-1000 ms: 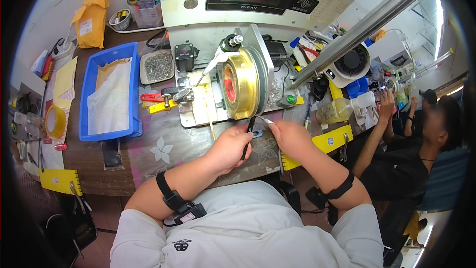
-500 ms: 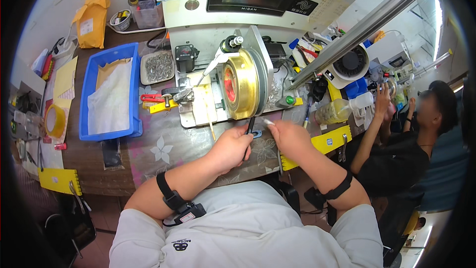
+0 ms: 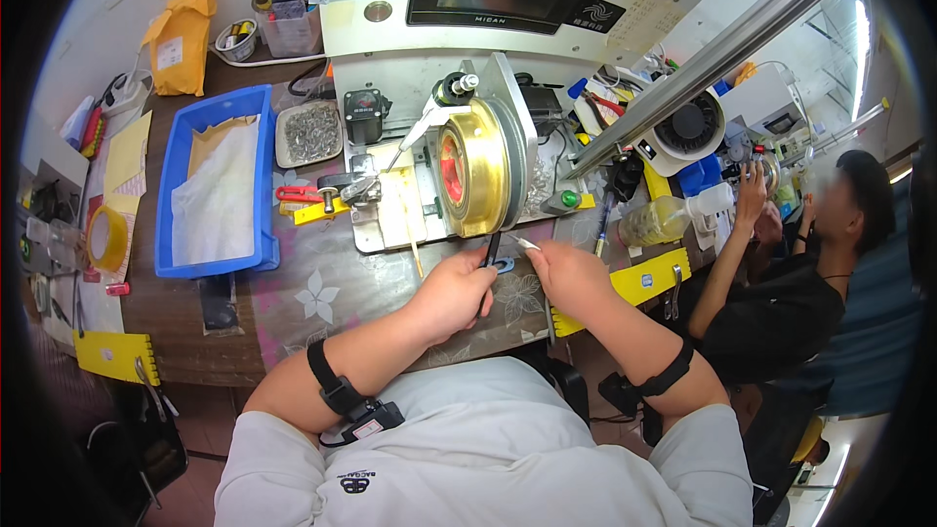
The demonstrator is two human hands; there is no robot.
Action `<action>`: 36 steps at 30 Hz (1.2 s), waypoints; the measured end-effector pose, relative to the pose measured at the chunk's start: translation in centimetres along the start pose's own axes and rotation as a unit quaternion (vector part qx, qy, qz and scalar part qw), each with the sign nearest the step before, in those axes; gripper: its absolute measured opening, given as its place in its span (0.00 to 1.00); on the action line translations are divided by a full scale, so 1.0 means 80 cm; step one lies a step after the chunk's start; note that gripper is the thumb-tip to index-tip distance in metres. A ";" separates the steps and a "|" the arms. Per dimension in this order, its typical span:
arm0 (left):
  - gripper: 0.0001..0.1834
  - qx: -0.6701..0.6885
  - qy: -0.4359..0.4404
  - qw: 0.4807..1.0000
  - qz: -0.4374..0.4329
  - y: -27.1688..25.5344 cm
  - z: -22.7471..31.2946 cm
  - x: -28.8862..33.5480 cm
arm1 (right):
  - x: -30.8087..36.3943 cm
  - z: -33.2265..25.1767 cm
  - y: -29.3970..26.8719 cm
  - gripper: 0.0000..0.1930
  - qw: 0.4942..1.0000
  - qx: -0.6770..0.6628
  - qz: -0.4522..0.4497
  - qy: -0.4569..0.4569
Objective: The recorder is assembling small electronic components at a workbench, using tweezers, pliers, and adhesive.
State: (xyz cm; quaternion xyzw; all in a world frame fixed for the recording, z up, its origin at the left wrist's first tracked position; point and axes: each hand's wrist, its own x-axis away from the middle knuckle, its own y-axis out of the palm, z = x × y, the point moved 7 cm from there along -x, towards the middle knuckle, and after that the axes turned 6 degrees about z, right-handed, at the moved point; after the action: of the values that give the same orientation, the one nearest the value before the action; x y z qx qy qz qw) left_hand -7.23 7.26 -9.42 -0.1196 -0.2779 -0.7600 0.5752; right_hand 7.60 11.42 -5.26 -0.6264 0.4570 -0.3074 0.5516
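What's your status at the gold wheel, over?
Left hand gripping slim black tool; right hand pinching slim white piece. Gold wheel just beyond both hands. Small blue piece between hands.

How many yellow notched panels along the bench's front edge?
2: left panel at far left; right panel near the right hand, partly covered by the forearm. More may be hidden.

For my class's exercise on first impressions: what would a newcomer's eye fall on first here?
Probably the shiny gold wheel on the machine, near the picture's middle. Just below it, the left grip holds a slim black tool, the right grip a pale tool. The bright blue tray, holding a white sheet, also stands out on the bench at left.
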 end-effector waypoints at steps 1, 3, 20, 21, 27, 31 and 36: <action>0.23 -0.010 0.002 1.000 0.001 0.000 0.001 0.000 | -0.001 0.001 0.000 0.17 1.000 0.000 0.000 0.000; 0.23 -0.015 0.008 1.000 -0.002 0.001 0.003 0.001 | -0.004 0.007 0.002 0.17 1.000 0.014 -0.015 0.023; 0.19 -0.042 0.035 0.999 -0.003 0.005 -0.004 0.002 | -0.002 0.012 0.011 0.16 0.995 -0.027 -0.053 0.084; 0.19 -0.043 0.034 0.998 -0.006 0.003 -0.005 0.002 | -0.002 0.010 0.010 0.15 0.996 -0.018 -0.048 0.075; 0.18 -0.017 0.024 0.999 -0.018 0.008 -0.001 0.004 | -0.001 0.005 0.005 0.14 0.999 0.026 0.006 0.039; 0.18 -0.049 0.033 0.998 -0.004 0.008 -0.003 0.001 | -0.003 0.006 0.007 0.13 0.999 0.012 -0.002 0.044; 0.19 -0.047 0.020 0.999 -0.010 0.007 -0.002 0.002 | 0.000 -0.002 0.001 0.14 0.999 0.017 -0.003 0.046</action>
State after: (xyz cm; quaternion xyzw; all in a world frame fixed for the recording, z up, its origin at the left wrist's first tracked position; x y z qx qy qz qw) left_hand -6.75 6.91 -9.32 -0.1288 -0.2318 -0.7803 0.5665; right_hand 7.44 11.40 -5.32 -0.6037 0.4742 -0.3454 0.5398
